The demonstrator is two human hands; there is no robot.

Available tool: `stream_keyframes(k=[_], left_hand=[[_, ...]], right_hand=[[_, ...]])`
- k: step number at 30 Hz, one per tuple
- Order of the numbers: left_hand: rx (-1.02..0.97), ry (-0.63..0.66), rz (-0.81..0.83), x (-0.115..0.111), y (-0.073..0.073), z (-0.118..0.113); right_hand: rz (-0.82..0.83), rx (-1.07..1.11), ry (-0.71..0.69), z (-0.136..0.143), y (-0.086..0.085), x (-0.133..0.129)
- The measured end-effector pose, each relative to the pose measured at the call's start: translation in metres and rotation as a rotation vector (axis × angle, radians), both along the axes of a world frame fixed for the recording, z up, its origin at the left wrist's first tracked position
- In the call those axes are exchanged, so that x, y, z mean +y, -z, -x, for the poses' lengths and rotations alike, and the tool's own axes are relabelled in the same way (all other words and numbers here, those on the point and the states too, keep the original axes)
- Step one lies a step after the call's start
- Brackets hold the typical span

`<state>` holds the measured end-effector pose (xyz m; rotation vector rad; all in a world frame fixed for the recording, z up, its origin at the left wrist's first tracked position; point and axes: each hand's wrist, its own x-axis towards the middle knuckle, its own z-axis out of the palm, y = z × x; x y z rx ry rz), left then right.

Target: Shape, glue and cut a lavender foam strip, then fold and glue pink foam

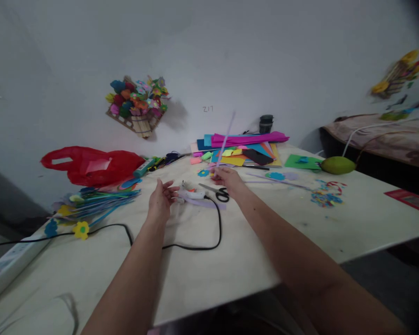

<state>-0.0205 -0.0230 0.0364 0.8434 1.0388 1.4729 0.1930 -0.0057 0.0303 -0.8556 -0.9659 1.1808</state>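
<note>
My right hand [226, 179] pinches a thin lavender strip [226, 139], which points up and slightly right in front of the stacked sheets. A small blue flower [203, 173] lies just left of that hand. Over the table, my left hand [161, 199] has its fingers apart and holds nothing that I can see. Close to its fingertips is a white glue gun [194, 195] with a black cord. Beneath the glue gun a flat lavender piece [209, 204] sticks out. Black-handled scissors [220, 193] lie between the glue gun and my right hand.
Coloured sheets [247, 139] are piled at the back. A red plastic bag [91, 165] and many paper-flower stems [104, 204] occupy the left. The black cord [195, 248] loops across the front. On the right are paper scraps [326, 195] and a green fruit-like object [338, 164].
</note>
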Motion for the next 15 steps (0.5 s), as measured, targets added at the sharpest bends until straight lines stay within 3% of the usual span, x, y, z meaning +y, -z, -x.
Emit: stream_keyframes(k=[3, 6, 9, 15], left_hand=[[0.0, 0.009, -0.004, 0.0, 0.002, 0.001], [0.008, -0.001, 0.011, 0.001, 0.004, 0.001], [0.015, -0.017, 0.021, 0.001, 0.005, 0.0], [0.016, -0.029, 0.024, -0.001, 0.004, -0.002]], right_hand=[[0.064, 0.118, 0.306, -0.008, 0.001, 0.005], [0.242, 0.153, 0.526, -0.019, 0.005, 0.012], [0.378, 0.153, 0.59, -0.031, 0.01, 0.02], [0.419, -0.01, 0.6, -0.062, 0.017, 0.025]])
